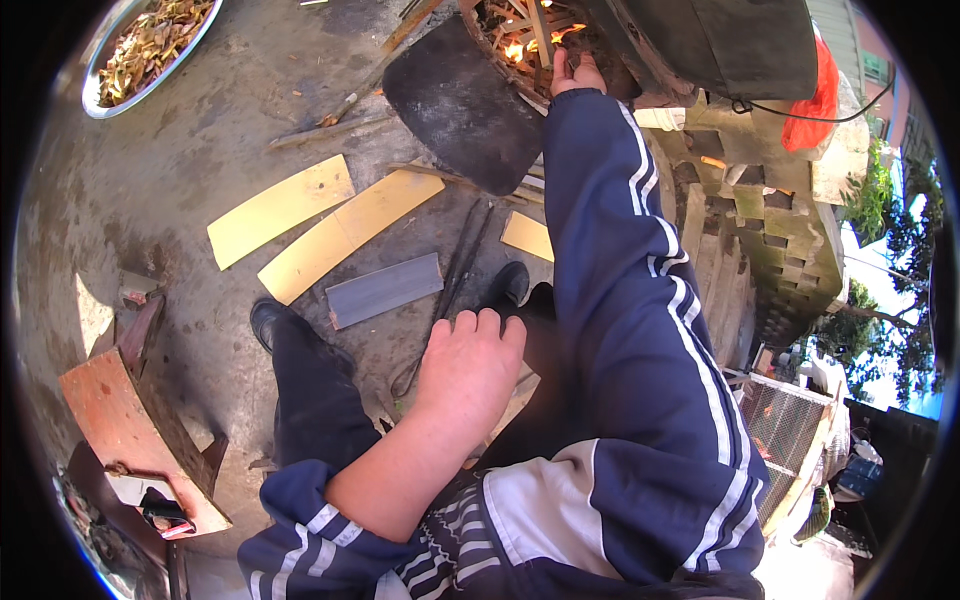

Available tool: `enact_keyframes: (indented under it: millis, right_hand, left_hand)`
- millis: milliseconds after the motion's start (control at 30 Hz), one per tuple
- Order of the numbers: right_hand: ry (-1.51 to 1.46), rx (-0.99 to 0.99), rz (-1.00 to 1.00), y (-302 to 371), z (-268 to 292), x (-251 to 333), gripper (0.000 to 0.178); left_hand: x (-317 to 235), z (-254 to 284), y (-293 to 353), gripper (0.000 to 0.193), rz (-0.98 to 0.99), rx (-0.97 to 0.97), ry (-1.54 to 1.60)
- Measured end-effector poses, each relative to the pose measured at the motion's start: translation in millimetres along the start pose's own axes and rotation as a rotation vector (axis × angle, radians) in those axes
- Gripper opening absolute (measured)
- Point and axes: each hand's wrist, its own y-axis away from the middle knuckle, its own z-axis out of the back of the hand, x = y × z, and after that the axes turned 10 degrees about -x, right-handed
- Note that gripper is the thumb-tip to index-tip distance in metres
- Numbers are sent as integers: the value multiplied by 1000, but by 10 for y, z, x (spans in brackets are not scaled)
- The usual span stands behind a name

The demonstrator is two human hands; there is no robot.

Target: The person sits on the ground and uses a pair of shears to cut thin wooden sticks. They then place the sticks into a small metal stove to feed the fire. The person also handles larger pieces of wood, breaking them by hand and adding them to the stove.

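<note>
My right hand (579, 76) reaches to the mouth of a fire pit or stove (490, 35), where small flames burn among pieces of wood. Its fingers are at the near end of a narrow wooden strip (540, 32) that leans into the fire, and they seem to grip it; part of the grip is hidden. My left hand (470, 365) lies over my bent leg, its fingers curled and apparently empty. Ahead of it on the ground lie long dark metal tongs (468, 255), a grey board (385, 290) and a short yellow board (528, 236).
Two longer yellow boards (280, 208) (350, 235) lie to the left. A dark curved panel (460, 105) rests before the fire. Far left stands a basin (92, 85) of dry leaves; a wooden stool (130, 430) is nearer. Stacked blocks (760, 205) and a wire-mesh crate (785, 420) stand right.
</note>
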Motion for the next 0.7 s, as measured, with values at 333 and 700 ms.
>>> enact_keyframes:
  millis: [333,700]
  right_hand:
    - [308,486,6,1554,1310,129,23]
    - [1215,74,-611,1952,3700,-876,26]
  left_hand:
    - [-77,-71,82,29,5,-10,16]
    - [-185,-259,432,22,-11,77,-89]
